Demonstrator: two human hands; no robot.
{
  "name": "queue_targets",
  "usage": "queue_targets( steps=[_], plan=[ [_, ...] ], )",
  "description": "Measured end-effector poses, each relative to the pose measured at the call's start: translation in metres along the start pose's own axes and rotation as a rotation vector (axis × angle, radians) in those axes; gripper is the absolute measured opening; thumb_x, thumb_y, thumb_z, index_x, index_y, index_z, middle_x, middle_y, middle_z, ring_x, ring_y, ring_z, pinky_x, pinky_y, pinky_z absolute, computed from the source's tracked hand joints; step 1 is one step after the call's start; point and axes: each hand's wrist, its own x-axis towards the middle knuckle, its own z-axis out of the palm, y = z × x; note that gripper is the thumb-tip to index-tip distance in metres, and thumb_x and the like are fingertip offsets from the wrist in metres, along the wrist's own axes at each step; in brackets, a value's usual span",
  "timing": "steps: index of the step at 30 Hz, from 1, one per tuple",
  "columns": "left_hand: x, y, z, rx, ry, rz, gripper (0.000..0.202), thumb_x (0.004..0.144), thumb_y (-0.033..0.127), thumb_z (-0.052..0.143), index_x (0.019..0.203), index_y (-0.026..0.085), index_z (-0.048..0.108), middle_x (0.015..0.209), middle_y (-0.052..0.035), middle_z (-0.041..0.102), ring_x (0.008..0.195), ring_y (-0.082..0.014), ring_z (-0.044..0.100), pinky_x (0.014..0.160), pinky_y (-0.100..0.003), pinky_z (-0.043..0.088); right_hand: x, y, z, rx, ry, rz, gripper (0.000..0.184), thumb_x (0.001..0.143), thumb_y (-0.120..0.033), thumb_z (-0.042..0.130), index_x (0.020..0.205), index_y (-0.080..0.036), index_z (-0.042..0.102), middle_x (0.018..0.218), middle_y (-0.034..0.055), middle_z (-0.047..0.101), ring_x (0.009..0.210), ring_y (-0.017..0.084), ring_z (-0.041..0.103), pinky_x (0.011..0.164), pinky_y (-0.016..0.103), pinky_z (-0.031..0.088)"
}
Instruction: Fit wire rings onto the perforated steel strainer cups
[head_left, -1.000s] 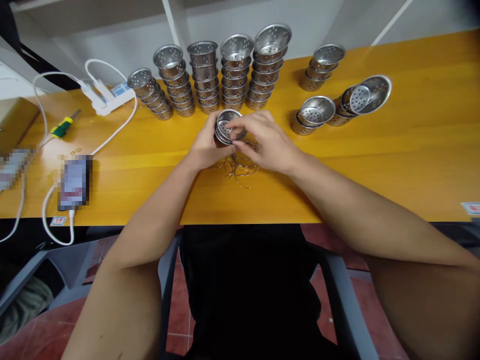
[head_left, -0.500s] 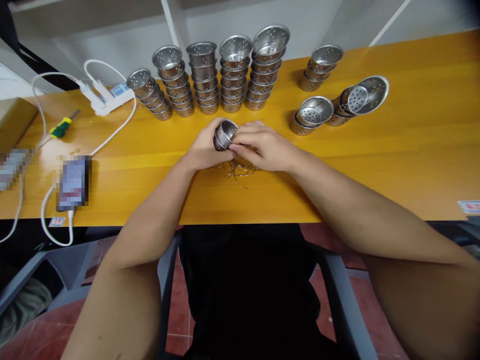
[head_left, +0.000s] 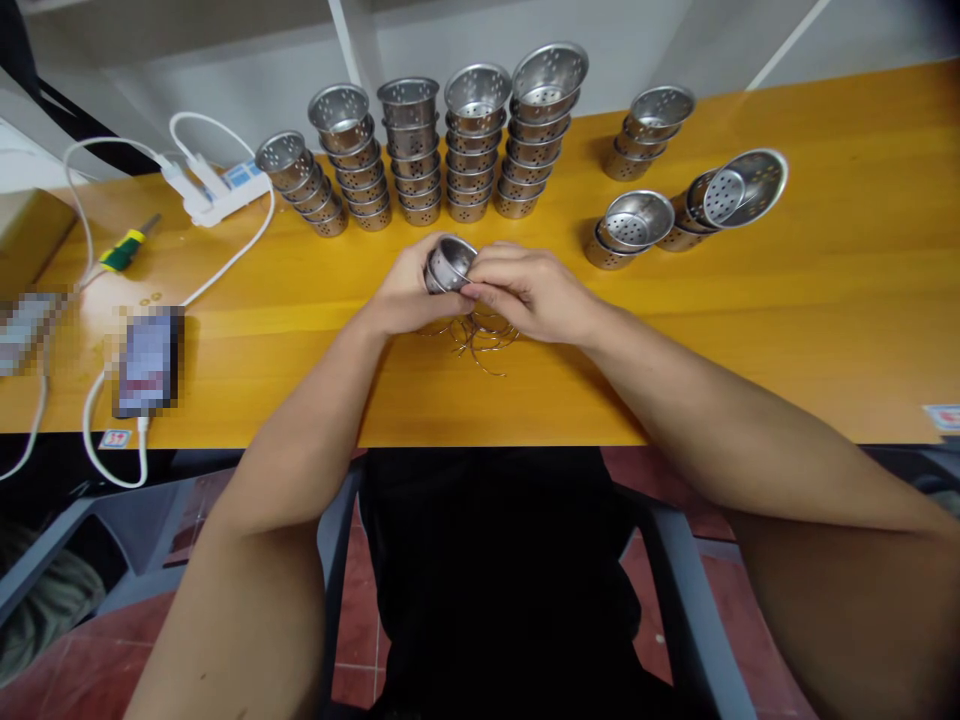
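A small perforated metal cup (head_left: 454, 262), tilted with its mouth up, is gripped by my left hand (head_left: 409, 292) around its left side. It looks like a sink strainer basket. My right hand (head_left: 529, 290) is closed in a pinch at the cup's right rim, with thumb and fingertips together. Whether a wire end sits in that pinch is too small to tell. Under both hands, thin curved metal wires (head_left: 484, 345) lie in a loose tangle on the table (head_left: 420, 400). My fingers hide the cup's lower part.
Several stacks of matching perforated cups (head_left: 469, 160) line the back of the table. More cups (head_left: 636, 222) stand and lean at the right. At left are a power strip (head_left: 229, 195) with white cables, a green-yellow screwdriver (head_left: 124, 250) and a phone (head_left: 150, 362).
The view has shifted very slightly. Both hands stay at the cup, and my right fingers remain pinched at its rim with hardly any movement.
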Motion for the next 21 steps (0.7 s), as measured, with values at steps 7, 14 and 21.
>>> queue_targets(
  steps=[7, 14, 21],
  plan=[
    [0.0, -0.008, -0.005, -0.033, 0.05, 0.016, 0.095, 0.083, 0.092, 0.105, 0.15, 0.031, 0.076, 0.127, -0.0083, 0.083, 0.122, -0.0344, 0.085, 0.109, -0.054, 0.076, -0.003, 0.004, -0.012, -0.014, 0.095, 0.114, 0.048, 0.13, -0.071, 0.061, 0.114, -0.032, 0.084, 0.108, 0.0099, 0.079, 0.105, 0.035, 0.076, 0.102, 0.056, 0.063],
    [0.005, 0.002, -0.002, 0.036, 0.087, 0.07, 0.101, 0.086, 0.11, 0.089, 0.148, 0.03, 0.08, 0.135, -0.0092, 0.084, 0.138, -0.0399, 0.082, 0.127, -0.064, 0.07, -0.007, 0.014, -0.004, -0.058, 0.15, 0.105, 0.045, 0.127, -0.072, 0.062, 0.12, -0.034, 0.085, 0.126, 0.0143, 0.084, 0.119, 0.04, 0.078, 0.111, 0.065, 0.067],
    [0.005, -0.006, -0.026, 0.162, 0.192, 0.061, 0.112, 0.075, 0.099, 0.107, 0.156, 0.03, 0.074, 0.155, -0.0139, 0.083, 0.156, -0.043, 0.079, 0.14, -0.063, 0.063, -0.011, 0.02, -0.004, -0.085, 0.176, 0.196, 0.032, 0.121, -0.064, 0.077, 0.124, -0.035, 0.088, 0.139, 0.0166, 0.084, 0.135, 0.047, 0.078, 0.127, 0.077, 0.063]
  ],
)
